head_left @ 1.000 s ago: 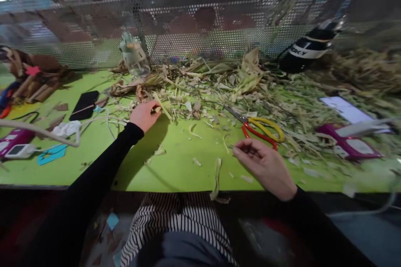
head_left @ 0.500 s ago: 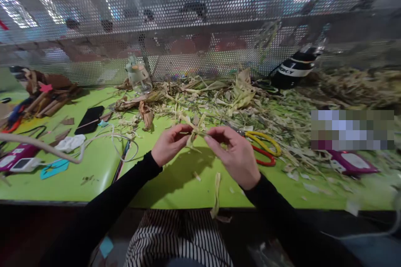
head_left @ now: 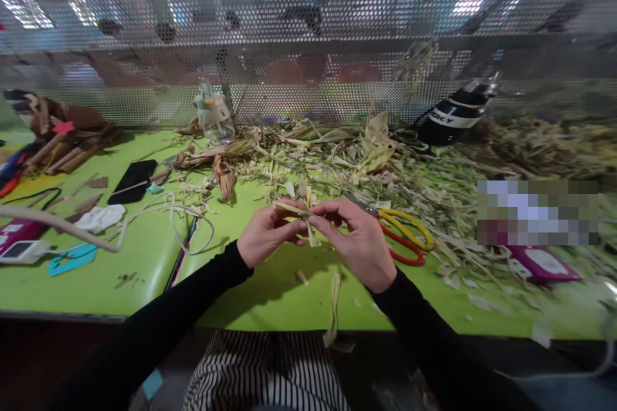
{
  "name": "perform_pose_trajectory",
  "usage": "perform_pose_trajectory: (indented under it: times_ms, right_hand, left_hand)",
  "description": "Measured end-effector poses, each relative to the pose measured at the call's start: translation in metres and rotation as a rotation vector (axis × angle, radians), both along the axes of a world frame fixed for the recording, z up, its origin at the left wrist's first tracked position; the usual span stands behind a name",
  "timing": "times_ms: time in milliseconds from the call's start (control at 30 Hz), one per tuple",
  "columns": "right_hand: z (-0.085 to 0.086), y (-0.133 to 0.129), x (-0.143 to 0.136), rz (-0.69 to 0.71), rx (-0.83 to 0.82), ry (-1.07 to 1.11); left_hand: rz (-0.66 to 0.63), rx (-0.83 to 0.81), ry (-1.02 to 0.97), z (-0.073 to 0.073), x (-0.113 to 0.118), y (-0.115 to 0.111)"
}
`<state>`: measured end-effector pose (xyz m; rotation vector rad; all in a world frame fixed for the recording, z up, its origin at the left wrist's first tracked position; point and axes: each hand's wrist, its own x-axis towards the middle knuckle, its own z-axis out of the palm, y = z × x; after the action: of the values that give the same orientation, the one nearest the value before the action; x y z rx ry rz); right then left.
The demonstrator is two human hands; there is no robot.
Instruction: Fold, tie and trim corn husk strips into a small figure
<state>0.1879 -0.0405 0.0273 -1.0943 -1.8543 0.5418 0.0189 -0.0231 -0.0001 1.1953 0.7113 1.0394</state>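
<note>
My left hand [head_left: 264, 234] and my right hand [head_left: 359, 241] meet above the green table [head_left: 144, 250], a little in front of me. Between their fingertips they pinch a thin strip of dried corn husk [head_left: 299, 212], pale yellow, with a short end hanging down. Both sleeves are black. Scissors [head_left: 402, 234] with one yellow and one red handle loop lie on the table just right of my right hand. A big heap of dry husk strips [head_left: 366, 148] covers the table behind and to the right.
A black phone [head_left: 132, 180], a small clear bottle [head_left: 214, 117] and a white cord [head_left: 120, 231] lie to the left. Pink devices sit at the far left [head_left: 19, 234] and right [head_left: 544, 263]. A perforated metal screen [head_left: 308, 32] closes the back. A husk strip [head_left: 332, 302] hangs over the front edge.
A second ago my left hand reached into the husk pile and my right rested near the scissors. Both hands have come together in the middle, holding a husk strip.
</note>
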Motion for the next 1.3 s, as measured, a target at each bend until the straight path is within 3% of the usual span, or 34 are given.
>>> perform_pose_trajectory:
  times_ms: [533, 833, 967, 1067, 1167, 1300]
  right_hand:
    - [0.007, 0.023, 0.004, 0.191, 0.036, -0.137]
    - [0.005, 0.017, 0.001, 0.209, 0.209, -0.288]
    - [0.0, 0.014, -0.004, 0.165, 0.106, -0.245]
    - [-0.009, 0.015, -0.005, 0.092, -0.077, -0.063]
    - [-0.015, 0.017, -0.002, 0.107, -0.268, 0.099]
    - [-0.014, 0.02, 0.002, 0.151, -0.247, -0.016]
  left_hand:
    - [0.116, -0.102, -0.069, -0.006, -0.002, 0.004]
    - [0.109, -0.179, -0.019, -0.009, 0.001, -0.001]
    - [0.119, -0.167, 0.013, -0.01, 0.004, -0.001]
    - [0.135, -0.145, 0.045, -0.009, 0.005, -0.002]
    - [0.119, -0.122, 0.095, -0.007, 0.003, -0.002]
    - [0.048, -0.129, 0.15, -0.005, 0.001, -0.001]
